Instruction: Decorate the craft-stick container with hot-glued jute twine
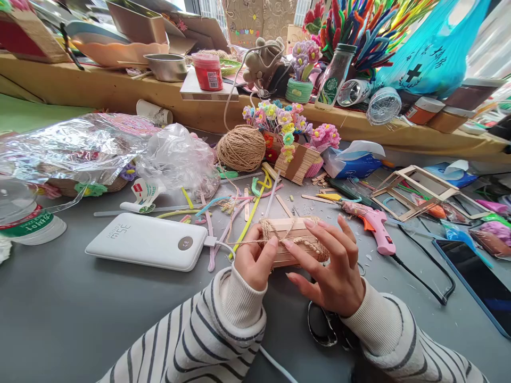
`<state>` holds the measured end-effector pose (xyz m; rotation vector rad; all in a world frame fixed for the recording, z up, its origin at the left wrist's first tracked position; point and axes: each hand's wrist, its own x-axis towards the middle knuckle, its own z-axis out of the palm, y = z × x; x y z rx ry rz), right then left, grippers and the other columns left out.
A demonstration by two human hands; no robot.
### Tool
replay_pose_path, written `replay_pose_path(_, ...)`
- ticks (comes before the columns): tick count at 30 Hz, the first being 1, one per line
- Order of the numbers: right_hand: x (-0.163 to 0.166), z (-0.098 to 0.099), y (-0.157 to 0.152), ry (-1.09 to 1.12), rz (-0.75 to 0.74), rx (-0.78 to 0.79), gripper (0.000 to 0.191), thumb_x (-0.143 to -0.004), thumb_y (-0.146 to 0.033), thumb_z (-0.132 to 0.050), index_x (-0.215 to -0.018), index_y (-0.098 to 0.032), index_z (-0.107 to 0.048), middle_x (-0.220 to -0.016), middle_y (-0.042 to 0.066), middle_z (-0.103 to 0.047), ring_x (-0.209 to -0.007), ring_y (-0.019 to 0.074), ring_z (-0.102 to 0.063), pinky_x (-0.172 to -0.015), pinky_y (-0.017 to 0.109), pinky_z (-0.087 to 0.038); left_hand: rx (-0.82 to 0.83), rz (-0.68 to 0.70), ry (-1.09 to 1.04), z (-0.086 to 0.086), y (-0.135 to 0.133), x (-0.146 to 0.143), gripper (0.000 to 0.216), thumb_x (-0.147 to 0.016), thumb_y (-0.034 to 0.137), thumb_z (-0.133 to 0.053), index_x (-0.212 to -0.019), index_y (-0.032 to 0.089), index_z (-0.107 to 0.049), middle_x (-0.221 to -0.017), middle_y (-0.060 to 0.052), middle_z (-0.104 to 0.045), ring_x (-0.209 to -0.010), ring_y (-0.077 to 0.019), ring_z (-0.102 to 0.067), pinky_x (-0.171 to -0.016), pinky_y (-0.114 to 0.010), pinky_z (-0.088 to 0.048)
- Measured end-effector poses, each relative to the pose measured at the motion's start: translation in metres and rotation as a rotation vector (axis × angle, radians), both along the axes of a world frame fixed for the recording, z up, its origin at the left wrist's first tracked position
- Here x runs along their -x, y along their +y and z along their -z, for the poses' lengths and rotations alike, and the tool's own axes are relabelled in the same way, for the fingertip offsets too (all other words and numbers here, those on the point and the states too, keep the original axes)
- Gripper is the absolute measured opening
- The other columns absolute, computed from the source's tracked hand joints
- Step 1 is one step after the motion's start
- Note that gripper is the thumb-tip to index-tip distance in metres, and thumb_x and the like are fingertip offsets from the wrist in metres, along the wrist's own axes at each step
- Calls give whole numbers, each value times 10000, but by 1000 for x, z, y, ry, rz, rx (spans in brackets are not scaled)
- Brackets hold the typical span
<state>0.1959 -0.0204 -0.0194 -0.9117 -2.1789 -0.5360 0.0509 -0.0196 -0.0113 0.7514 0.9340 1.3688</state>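
Note:
A small piece built of wooden craft sticks [284, 258] is held up above the grey table, with jute twine [273, 230] wound round its left end and more twine along its right side. My left hand [255, 258] grips its left end, thumb and forefinger pinched by the twine. A strand runs leftward from there. My right hand [333, 266] lies at the right side with fingers spread, fingertips touching the sticks and twine. Its thumb stands apart below. The underside of the piece is hidden.
A white power bank [147, 242] with a cable lies left. Right are a pink glue gun [377, 229], a phone [475, 282] and a wooden frame [415, 191]. Behind sit a twine ball [241, 149] and pipe-cleaner flowers [279, 117]. Black-rimmed glasses [321, 327] lie under my right hand.

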Motion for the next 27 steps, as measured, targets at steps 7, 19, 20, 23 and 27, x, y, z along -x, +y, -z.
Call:
replay_pose_path(7, 0, -1, 0, 3, -12, -3, 367, -772, -396, -524, -1106, -245, -516, -1202, 112, -425, -1133, 275, -377, -994, 570, -295, -17, 0, -16, 2, 0, 0, 282, -659, 280, -622, -897, 133, -588, -870, -73, -684, -876, -248, -631, -824, -350, -473)
replay_pose_path(19, 1, -1, 0, 4, -19, 0, 340, -779, -367, -519, -1090, -230, -523, -1206, 117, -404, -1126, 278, -374, -979, 589, -292, -23, 17, -27, 4, 1, 0, 248, -674, 285, -622, -877, 147, -584, -846, -65, -687, -866, -231, -631, -797, -322, -474)
replay_pose_path(20, 1, -1, 1, 3, -19, 0, 338, -782, -368, -516, -1090, -231, -525, -1207, 115, -404, -1127, 276, -373, -982, 586, -290, -24, 26, -32, 4, 1, 1, 246, -674, 284, -620, -875, 148, -581, -837, -63, -687, -862, -230, -632, -781, -316, -478)
replay_pose_path(23, 2, 1, 1, 19, -13, -6, 323, -799, -383, -487, -1086, -240, -527, -1210, 104, -407, -1133, 265, -376, -987, 576, -287, -18, 32, -32, 3, 1, 1, 249, -670, 286, -619, -870, 145, -575, -813, -59, -686, -843, -235, -638, -755, -317, -486)
replay_pose_path(27, 2, 3, 2, 38, -8, -19, 314, -815, -394, -459, -1082, -243, -530, -1218, 95, -407, -1138, 257, -380, -986, 572, -289, -6, -7, 8, 4, 1, 0, 273, -663, 297, -618, -878, 136, -575, -850, -71, -684, -860, -246, -634, -806, -348, -477)
